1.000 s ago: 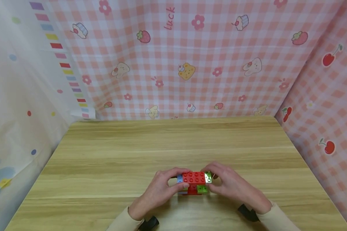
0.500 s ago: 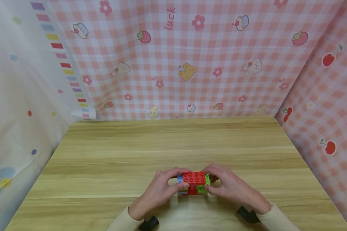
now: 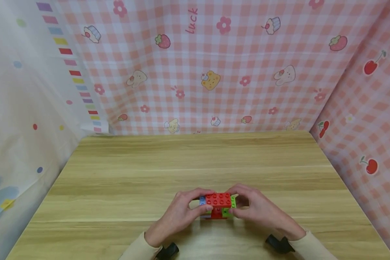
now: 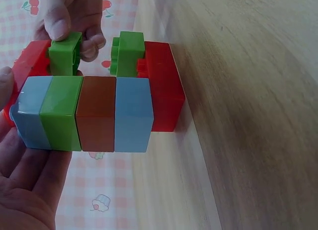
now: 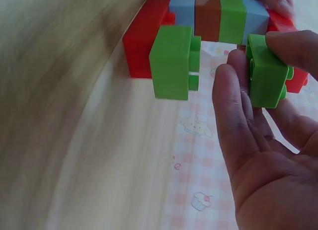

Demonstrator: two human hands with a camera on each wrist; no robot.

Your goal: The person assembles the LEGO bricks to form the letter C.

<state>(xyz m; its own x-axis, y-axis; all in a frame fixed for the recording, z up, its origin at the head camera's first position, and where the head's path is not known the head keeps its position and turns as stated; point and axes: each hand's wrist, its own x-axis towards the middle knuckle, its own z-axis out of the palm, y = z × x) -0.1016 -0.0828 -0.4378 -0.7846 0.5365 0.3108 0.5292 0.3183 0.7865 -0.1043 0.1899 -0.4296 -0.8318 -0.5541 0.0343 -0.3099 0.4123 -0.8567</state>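
A frame of toy building bricks stands near the table's front. Its base is a red brick (image 4: 166,86); from one end rises a column: light blue brick (image 4: 133,115), brown brick (image 4: 95,113), green brick (image 4: 60,113) and upper light blue brick (image 4: 34,111). A top red brick (image 3: 218,200) spans across from this column. My left hand (image 3: 182,209) grips the top red brick at the column end. Under its other end, my right hand (image 3: 260,207) pinches a loose green brick (image 5: 268,76), studs facing the top brick; whether they are joined is unclear. Lower green brick (image 5: 171,63) stands on the base, a gap below the pinched one.
The wooden table (image 3: 195,155) extends away behind the bricks. Pink checked cloth (image 3: 188,72) hangs behind the far edge and along the right side, and a pale dotted cloth (image 3: 26,90) hangs at the left. Black camera mounts (image 3: 279,243) sit at both wrists.
The pinched green brick has shifted slightly left, closer against the top red brick's end, and my right fingers moved with it. My left hand and the rest of the frame stay put.
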